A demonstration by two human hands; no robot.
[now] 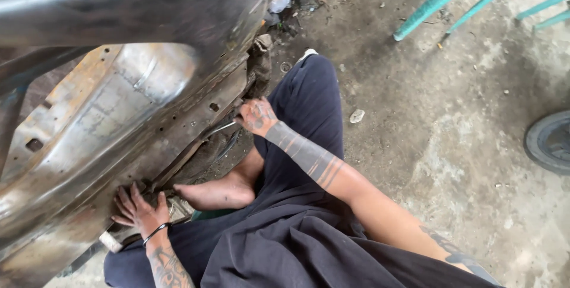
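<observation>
Left hand (139, 211) lies flat, fingers spread, on the bare metal panel (113, 122) while right hand (256, 116) grips a thin tool (221, 127) at its lower edge.

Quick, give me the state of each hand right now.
Left hand: open, fingers spread flat against the lower edge of the bare metal panel.
Right hand: closed around a thin metal tool.

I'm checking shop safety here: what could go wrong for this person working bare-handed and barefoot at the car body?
The left hand presses against the bare sheet-metal panel; its lower edge could cut the fingers. The bare foot lies right under that edge. The right hand pulls a thin metal piece that might slip.
</observation>
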